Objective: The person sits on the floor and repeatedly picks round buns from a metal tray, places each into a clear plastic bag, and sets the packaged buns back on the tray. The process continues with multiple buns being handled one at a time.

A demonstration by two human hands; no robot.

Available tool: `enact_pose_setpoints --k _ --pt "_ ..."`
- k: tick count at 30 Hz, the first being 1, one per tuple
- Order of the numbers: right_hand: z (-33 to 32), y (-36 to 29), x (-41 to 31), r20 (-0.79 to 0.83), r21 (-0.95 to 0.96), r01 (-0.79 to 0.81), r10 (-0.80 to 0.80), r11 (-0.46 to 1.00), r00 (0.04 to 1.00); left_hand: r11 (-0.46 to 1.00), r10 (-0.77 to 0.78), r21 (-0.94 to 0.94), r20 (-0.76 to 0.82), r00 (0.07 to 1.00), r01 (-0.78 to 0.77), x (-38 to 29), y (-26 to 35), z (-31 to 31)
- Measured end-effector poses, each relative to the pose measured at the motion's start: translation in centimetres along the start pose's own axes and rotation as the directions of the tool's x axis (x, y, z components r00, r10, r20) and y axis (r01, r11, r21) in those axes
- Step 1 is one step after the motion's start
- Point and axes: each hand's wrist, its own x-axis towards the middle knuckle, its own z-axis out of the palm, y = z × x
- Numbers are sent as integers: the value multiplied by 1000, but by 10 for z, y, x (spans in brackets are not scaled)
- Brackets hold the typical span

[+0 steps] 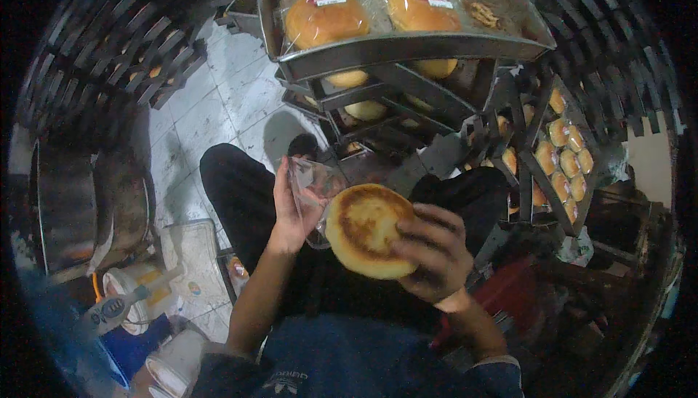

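Observation:
A clear plastic bag (315,180) rests in my left hand (297,212), its film spread over the palm and fingers. Just to the right, my right hand (436,248) grips a round flat bread (371,231) by its right edge. The bread's browned side faces up, and its left edge overlaps the bag's side; whether it touches the bag I cannot tell. My right fingers look blurred. Beyond both hands, wrapped buns (327,22) with labels lie on a metal baking tray (414,49), beside a small crumpled brownish piece (484,14).
More trays with buns are stacked below the top one. Tray racks (158,54) stand at the far left, and a slanted tray of wrapped buns (567,163) is at the right. White buckets (174,365) and a blue object (136,349) are at the lower left, on the tiled floor.

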Motion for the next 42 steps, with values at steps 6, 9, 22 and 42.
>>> enact_pose_setpoints --k 6,9,22,42 --pt "-6 -12 12 256 303 -632 578 713 775 984 -124 -139 -116 985 107 -10 3 -8" --pt "-4 -9 12 268 -53 -402 401 914 876 999 -5 -52 57 998 8 -14 0 -9" --pt "77 -12 -28 209 -179 -224 259 958 943 998 -15 -60 -20 1000 14 -66 -16 41" --pt "91 -22 -25 442 26 -275 235 961 866 942 280 -250 226 933 -222 -52 15 17"
